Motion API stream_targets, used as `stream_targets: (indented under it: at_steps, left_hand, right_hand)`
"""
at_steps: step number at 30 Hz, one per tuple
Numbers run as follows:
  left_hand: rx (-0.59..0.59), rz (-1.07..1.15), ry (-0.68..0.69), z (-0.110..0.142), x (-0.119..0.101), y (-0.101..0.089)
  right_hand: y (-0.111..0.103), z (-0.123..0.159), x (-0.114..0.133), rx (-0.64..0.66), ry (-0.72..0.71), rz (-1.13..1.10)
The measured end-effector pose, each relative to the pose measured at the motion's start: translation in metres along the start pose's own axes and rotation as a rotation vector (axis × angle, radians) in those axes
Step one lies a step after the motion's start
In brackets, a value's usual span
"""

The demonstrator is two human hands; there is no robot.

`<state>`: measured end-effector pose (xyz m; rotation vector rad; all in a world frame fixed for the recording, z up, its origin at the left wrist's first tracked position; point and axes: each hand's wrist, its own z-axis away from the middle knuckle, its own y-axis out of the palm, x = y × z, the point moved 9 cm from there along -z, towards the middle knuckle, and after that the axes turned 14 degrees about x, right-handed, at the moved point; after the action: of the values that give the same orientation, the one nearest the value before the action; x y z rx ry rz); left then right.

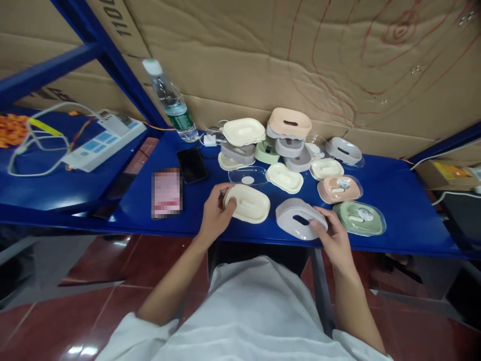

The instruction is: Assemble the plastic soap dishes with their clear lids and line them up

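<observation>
My left hand [220,213] grips the left end of a cream oval plastic tray [251,204], thumb on top and fingers at its edge. With thumb and fingers, my right hand [332,231] holds the right end of a grey oval plastic cover [295,213] that has a dark slot in its top. The two pieces are apart, side by side near the table's front edge. Just right of my right hand lies a green oval box [355,213] under a clear lid. Behind it sits a peach box [338,188], also with a clear lid.
Stacked cream, grey, green and peach parts [289,123] stand at the back of the blue table [406,210]. A clear lid [238,174] lies behind the cream tray. Leftward are a phone [192,164], a water bottle [176,108] and a pixelated item [166,193]. Cardboard [233,55] walls the back.
</observation>
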<state>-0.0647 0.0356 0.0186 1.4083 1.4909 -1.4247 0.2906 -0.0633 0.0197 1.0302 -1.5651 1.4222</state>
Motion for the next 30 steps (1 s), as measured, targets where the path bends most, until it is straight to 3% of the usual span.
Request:
stream_targets:
  at_steps: [4, 8, 13, 17, 20, 23, 28, 30]
  left_hand:
    - [0.013, -0.166, 0.079, -0.005, -0.019, 0.002]
    - [0.015, -0.402, 0.123, 0.026, -0.038, 0.012]
    - [0.093, -0.742, -0.004, 0.058, -0.031, 0.029]
    - [0.123, -0.917, -0.062, 0.059, -0.025, 0.042]
    - [0.119, -0.938, -0.039, 0.056, -0.026, 0.051]
    - [0.139, -0.846, 0.058, 0.059, -0.032, 0.053]
    - [0.508, -0.634, 0.367, 0.079, -0.044, 0.069]
    - [0.494, -0.670, 0.394, 0.081, -0.045, 0.070]
  right_hand:
    - [-0.002, -0.010, 0.000, 0.017, 0.046, 0.087]
    - [-0.001, -0.019, 0.005, 0.061, 0.023, 0.339]
    - [-0.007, -0.017, 0.007, 0.021, 0.064, 0.539]
    - [0.007, -0.007, 0.029, 0.101, -0.103, 0.664]
    - [0.025, 0.005, 0.036, 0.205, -0.239, 0.735]
    - [0.023, 0.015, 0.033, 0.149, -0.305, 0.764]
    - [0.008, 0.026, 0.032, 0.057, -0.368, 0.684]
    - [0.006, 0.028, 0.037, 0.045, -0.396, 0.649]
